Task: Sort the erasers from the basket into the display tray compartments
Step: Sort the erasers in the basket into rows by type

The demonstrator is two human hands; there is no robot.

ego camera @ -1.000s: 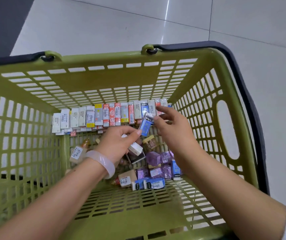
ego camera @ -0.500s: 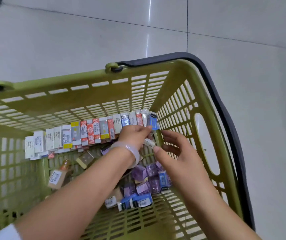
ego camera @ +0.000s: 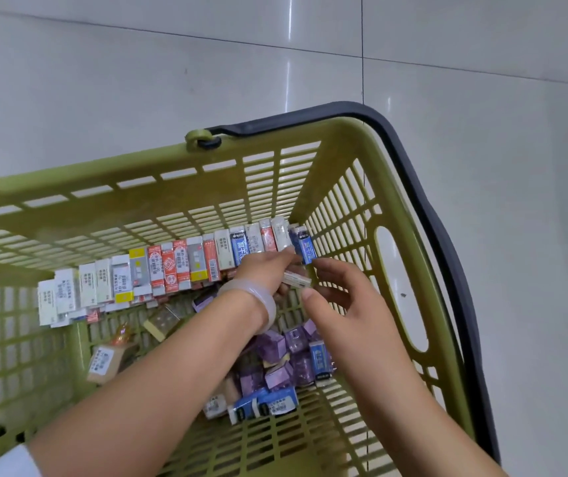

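A row of boxed erasers [ego camera: 172,270] stands along the far wall of the green basket [ego camera: 69,187]. A blue eraser [ego camera: 305,247] stands at the row's right end, in the corner. My left hand [ego camera: 265,270] reaches to that end, fingertips by the blue eraser, and grips a white eraser [ego camera: 297,280]. My right hand [ego camera: 341,297] is just right of it, fingers loosely curled and holding nothing, fingertips close below the blue eraser. Loose purple erasers [ego camera: 275,346] and blue erasers [ego camera: 265,404] lie on the basket floor under my arms. No display tray is in view.
A black handle [ego camera: 447,215] lies folded over the basket's right rim. A tan labelled box [ego camera: 103,363] and a small yellowish pack [ego camera: 160,321] lie at the floor's left. Pale floor tiles [ego camera: 138,80] surround the basket.
My right hand carried the blue eraser to the row's right end and let it go there. My left hand followed to the corner with the white eraser. The view swung right.
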